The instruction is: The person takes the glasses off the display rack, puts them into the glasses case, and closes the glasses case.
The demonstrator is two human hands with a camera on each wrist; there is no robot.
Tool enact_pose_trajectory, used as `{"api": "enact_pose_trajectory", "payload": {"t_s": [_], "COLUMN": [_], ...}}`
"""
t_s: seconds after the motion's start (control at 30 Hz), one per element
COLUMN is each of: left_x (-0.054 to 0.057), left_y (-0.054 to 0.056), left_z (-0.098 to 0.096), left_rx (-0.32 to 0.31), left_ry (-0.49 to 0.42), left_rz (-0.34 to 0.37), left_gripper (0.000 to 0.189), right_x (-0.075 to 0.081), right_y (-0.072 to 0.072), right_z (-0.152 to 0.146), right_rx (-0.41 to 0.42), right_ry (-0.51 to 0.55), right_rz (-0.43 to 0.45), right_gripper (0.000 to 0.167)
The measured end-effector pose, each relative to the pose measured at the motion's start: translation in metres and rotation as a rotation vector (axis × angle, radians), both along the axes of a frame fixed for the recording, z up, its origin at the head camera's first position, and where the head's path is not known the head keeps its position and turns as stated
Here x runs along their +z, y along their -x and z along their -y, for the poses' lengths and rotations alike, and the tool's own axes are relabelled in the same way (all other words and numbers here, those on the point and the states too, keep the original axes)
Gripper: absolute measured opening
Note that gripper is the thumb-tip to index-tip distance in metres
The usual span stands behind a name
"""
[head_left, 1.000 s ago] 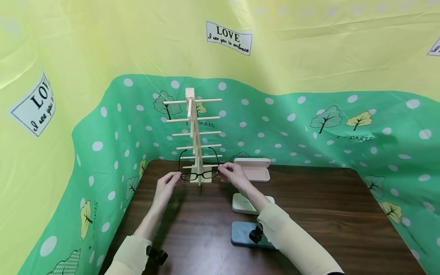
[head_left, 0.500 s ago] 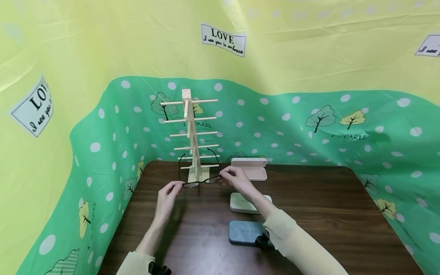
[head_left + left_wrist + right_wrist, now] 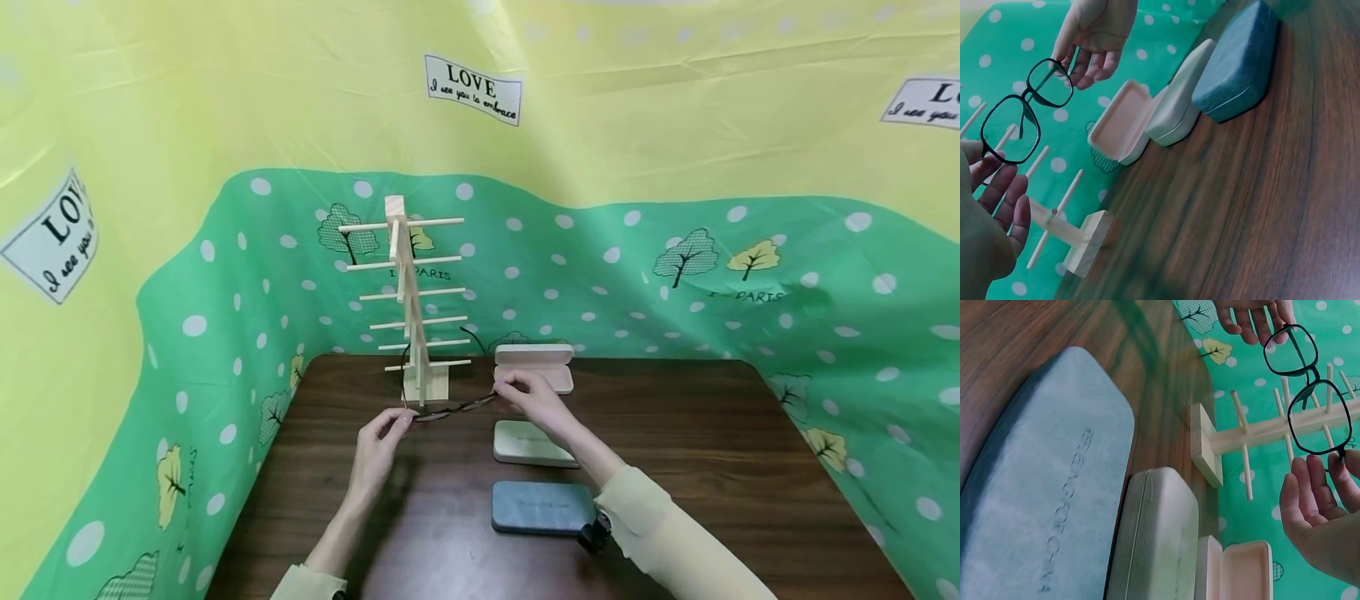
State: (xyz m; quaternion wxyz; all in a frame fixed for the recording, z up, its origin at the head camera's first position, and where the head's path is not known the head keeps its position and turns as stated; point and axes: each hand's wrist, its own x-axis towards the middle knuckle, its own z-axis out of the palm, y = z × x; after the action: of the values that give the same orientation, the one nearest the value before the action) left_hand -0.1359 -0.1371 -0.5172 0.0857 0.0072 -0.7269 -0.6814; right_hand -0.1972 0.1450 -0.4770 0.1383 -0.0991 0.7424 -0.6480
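A pair of black-framed glasses (image 3: 442,412) is held up in front of the wooden peg rack (image 3: 412,333), its arms unfolded and pointing toward the back. My left hand (image 3: 381,442) pinches the frame at its left corner. The right corner is pinched by my right hand (image 3: 534,400), which sits a little higher, so the glasses tilt in the head view. In the left wrist view both lenses of the glasses (image 3: 1013,130) show clearly. The right wrist view shows the rack's pegs behind the glasses (image 3: 1320,419).
Right of the rack, an open pink-lined glasses case (image 3: 555,379) stands at the back of the wooden table (image 3: 690,467). A closed pale green case (image 3: 528,443) and a closed blue case (image 3: 536,507) lie in front of it. Patterned cloth (image 3: 600,250) hangs behind.
Both hands have brought the glasses away from the rack, toward the person and slightly right. The glasses have tilted, their right end now higher. The head view has shifted slightly right.
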Motion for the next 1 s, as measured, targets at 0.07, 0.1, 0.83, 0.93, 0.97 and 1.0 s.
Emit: {"api": "enact_pose_trajectory", "payload": {"t_s": [0.07, 0.1, 0.83, 0.93, 0.97, 1.0], "left_x": [0.000, 0.000, -0.007, -0.008, -0.008, -0.008], "left_y": [0.000, 0.000, 0.019, 0.019, 0.019, 0.019], "left_z": [-0.004, -0.006, -0.073, -0.080, -0.083, -0.085], "left_rx": [-0.009, -0.014, 0.015, 0.009, 0.011, 0.016], "left_ry": [0.018, 0.024, -0.068, -0.037, -0.025, -0.015], "left_rz": [-0.010, -0.014, -0.053, -0.076, -0.082, -0.091], "left_gripper": [0.022, 0.022, 0.038, 0.036, 0.035, 0.035], "right_x": [0.000, 0.000, -0.006, -0.007, -0.007, -0.008], "right_y": [-0.001, -0.002, -0.024, -0.027, -0.028, -0.029], "right_z": [-0.004, -0.007, -0.059, -0.062, -0.062, -0.062], "right_rx": [-0.003, -0.008, -0.215, -0.240, -0.247, -0.251], "right_ry": [-0.014, -0.023, -0.022, -0.031, -0.033, -0.034], "right_rz": [-0.008, -0.013, -0.063, -0.074, -0.078, -0.081], "right_gripper": [0.030, 0.030, 0.030, 0.030, 0.029, 0.029]}}
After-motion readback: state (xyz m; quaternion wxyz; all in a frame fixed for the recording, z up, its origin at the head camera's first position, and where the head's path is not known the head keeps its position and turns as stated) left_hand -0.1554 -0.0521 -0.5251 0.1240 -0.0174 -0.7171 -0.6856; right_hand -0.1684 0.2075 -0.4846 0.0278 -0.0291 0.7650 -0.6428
